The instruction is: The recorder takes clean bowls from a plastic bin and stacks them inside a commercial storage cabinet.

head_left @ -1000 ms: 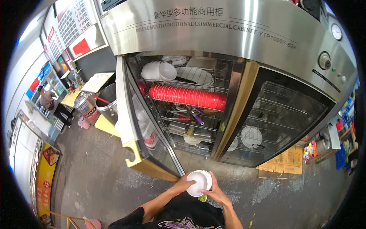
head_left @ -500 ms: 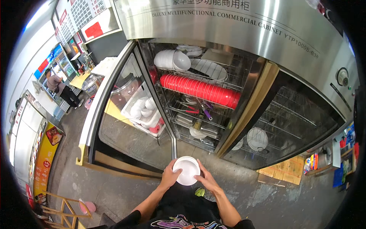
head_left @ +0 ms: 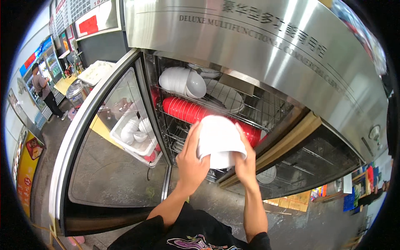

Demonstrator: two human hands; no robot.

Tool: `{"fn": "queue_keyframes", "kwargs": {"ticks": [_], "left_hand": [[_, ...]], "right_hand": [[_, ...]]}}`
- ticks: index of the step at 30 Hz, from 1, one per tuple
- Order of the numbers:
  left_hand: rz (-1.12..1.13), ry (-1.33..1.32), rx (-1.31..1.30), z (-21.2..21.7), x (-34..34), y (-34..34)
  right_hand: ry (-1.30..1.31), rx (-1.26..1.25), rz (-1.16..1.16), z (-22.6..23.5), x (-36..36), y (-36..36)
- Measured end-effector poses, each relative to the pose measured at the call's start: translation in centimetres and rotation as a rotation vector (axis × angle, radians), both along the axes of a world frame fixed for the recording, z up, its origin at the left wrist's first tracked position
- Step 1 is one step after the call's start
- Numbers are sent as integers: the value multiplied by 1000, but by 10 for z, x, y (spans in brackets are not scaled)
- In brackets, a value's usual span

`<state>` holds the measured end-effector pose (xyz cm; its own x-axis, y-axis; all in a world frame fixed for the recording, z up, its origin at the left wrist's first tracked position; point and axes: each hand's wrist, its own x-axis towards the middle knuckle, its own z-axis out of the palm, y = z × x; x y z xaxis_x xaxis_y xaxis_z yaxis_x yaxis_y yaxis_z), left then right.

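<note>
My left hand and my right hand grip a white bowl from both sides, thumbs at its rim. It is tipped with its base up and away from me and its mouth toward me. I cannot tell whether more bowls are nested in it. Behind it stands a steel cabinet with its left glass door open. On its upper rack a row of nested white bowls lies sideways. Under them runs a long row of red bowls, partly hidden by the held bowl and my hands.
Beside the white bowls stand oval plates. The right cabinet door stands partly ajar. Through the left door's glass shows a white tub holding white bowls. Far left, a person stands at a drinks fridge.
Both hands have lifted the white bowl from near my body up to the cabinet's racks and tipped it over. My view has moved closer to the cabinet.
</note>
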<state>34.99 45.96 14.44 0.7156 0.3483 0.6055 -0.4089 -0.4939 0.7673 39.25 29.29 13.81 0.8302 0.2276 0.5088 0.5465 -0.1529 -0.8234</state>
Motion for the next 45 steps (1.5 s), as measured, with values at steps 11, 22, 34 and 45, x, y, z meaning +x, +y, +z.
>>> {"fn": "queue_keyframes", "kwargs": {"ticks": [11, 22, 34, 45], "left_hand": [[-44, -19, -31, 27, 151, 25], [61, 137, 148, 4, 186, 39], [230, 195, 319, 1, 187, 48], [249, 141, 334, -6, 186, 54]], "right_hand": [[273, 110, -50, 35, 192, 32], [590, -32, 121, 9, 291, 45], [548, -249, 83, -30, 346, 49], [534, -180, 160, -40, 352, 55]]}}
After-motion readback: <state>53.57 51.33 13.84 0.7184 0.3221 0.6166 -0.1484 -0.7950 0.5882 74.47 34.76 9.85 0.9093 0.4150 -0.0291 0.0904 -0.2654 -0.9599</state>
